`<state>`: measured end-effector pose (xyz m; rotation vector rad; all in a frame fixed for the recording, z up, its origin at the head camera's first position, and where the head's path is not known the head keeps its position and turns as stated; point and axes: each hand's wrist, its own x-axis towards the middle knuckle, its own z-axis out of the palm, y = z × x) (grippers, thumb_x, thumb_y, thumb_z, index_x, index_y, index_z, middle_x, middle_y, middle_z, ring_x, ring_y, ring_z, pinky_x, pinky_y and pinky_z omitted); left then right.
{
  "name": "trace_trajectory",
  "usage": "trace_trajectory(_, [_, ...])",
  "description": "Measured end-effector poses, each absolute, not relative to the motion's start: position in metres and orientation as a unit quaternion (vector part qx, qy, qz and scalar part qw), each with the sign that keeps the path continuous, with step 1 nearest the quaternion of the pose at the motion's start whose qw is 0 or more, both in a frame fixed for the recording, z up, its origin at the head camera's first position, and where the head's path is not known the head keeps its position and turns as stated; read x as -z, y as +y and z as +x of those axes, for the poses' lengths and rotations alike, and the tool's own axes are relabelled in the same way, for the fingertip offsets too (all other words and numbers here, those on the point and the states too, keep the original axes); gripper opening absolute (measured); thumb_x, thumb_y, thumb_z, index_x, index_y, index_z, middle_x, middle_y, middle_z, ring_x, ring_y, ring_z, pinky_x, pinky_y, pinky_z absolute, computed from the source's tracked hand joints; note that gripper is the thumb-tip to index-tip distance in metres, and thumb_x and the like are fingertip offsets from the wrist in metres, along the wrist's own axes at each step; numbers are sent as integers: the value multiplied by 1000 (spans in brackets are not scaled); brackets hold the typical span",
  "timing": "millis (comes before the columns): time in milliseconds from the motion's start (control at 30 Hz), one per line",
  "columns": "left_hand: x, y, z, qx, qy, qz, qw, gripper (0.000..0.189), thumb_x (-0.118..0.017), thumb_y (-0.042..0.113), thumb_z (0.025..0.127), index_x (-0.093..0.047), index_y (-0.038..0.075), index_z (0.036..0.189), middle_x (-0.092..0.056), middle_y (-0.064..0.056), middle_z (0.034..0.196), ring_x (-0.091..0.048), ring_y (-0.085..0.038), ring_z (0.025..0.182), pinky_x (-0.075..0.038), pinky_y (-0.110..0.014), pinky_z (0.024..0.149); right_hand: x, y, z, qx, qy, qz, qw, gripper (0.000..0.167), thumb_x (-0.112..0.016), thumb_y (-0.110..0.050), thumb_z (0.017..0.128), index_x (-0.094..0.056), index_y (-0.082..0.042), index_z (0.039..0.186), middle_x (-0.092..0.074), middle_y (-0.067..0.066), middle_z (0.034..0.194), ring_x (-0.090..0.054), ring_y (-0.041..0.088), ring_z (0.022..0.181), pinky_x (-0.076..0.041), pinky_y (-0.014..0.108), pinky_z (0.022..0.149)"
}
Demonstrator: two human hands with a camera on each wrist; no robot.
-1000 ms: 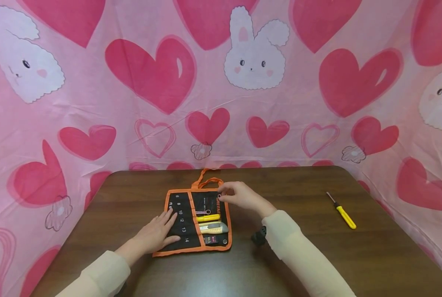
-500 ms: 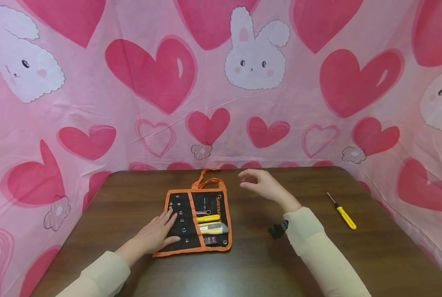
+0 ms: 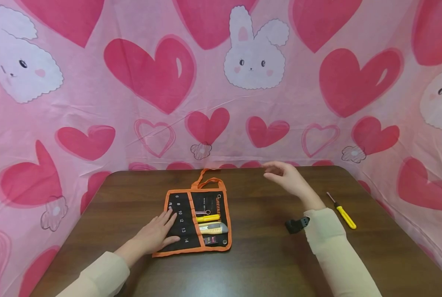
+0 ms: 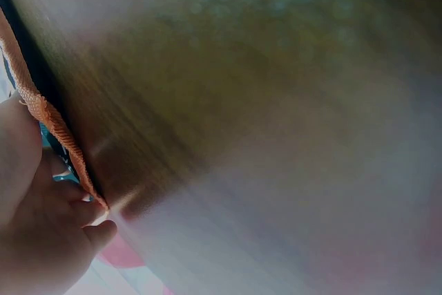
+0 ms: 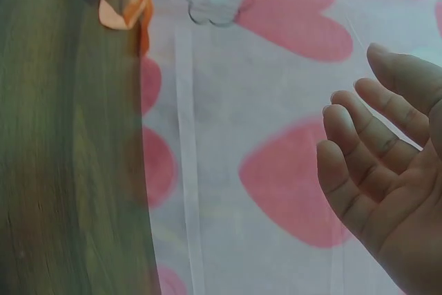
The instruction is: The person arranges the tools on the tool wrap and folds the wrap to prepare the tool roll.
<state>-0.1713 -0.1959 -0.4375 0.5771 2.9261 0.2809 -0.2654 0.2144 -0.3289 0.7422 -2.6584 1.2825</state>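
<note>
The tool pouch [image 3: 189, 225] lies open and flat on the table [image 3: 258, 264], a little left of the middle, with its orange straps [image 3: 211, 180] pointing toward the far edge. Four things show tucked behind its orange divider: a wrench [image 3: 202, 213] with its ring end out, a yellow tool [image 3: 209, 218], a utility knife [image 3: 213, 228] and a small packet [image 3: 210, 240] in the corner nearest me. That much looks settled to my eye. What is not in the pouch is the screwdriver [image 3: 344, 214] — it lies alone on the right side of the table, tip away from me, yellow handle toward me, with neither of my hands on it. The pouch itself is neither folded nor tied. Whether anything more sits down inside the numbered pockets, I cannot tell.

My left hand [image 3: 152, 233] rests on the near left part of the pouch, palm down, fingers straight and a bit spread, thumb apart; it presses lightly, I'd judge, and pinches nothing. The left wrist view is blurred and shows mostly the orange edging beside my fingers.

My right hand [image 3: 288, 179] is up in the air near the table's far edge, between pouch and screwdriver but well apart from the pouch. Its fingers are loosely bent, the thumb clear of them — nothing is held there.
</note>
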Motion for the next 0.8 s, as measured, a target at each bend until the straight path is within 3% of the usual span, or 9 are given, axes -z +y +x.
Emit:
trace_trajectory(267, [439, -197, -172, -93, 974, 196, 69, 82, -56, 57, 83, -39, 0, 138, -28, -22, 145, -26, -38, 132, -25, -52, 103, 332, 251, -267, -418, -883, 200, 72, 38, -63, -23, 89, -57, -3, 120, -62, 14, 104, -57, 22, 90, -49, 24, 73])
trace_trajectory(800, [437, -196, -171, -88, 974, 198, 69, 81, -56, 56, 83, -39, -1, 138, -28, -22, 144, -26, -38, 131, -26, -53, 102, 356, 325, -250, -393, -905, 121, 111, 38, -60, -21, 91, -54, 5, 119, -60, 21, 98, -55, 2, 75, -51, 23, 63])
